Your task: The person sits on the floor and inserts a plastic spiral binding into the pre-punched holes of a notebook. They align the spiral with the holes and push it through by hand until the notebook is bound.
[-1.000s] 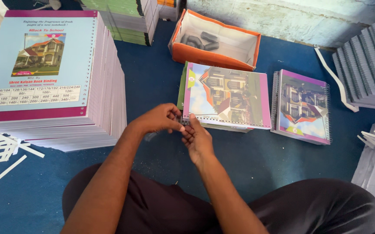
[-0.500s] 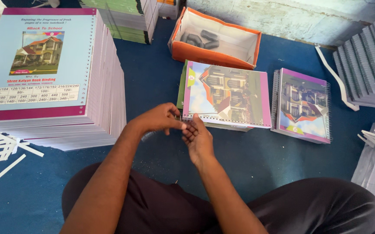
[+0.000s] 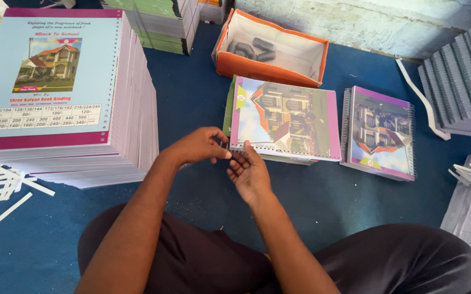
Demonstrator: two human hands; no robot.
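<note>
At notebook (image 3: 284, 117) corner: both hands' fingers (image 3: 222, 153).

Left hand (image 3: 200, 147) and right hand (image 3: 249, 171) pinch the notebook (image 3: 284, 117) corner.

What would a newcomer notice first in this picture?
First, the two bare hands meeting at the centre: the left hand and the right hand pinch something small at the near left corner of a colourful notebook that lies on the blue floor. Next, the tall stack of printed covers at the left. Behind the notebook stands an open orange box with dark pieces inside.
</note>
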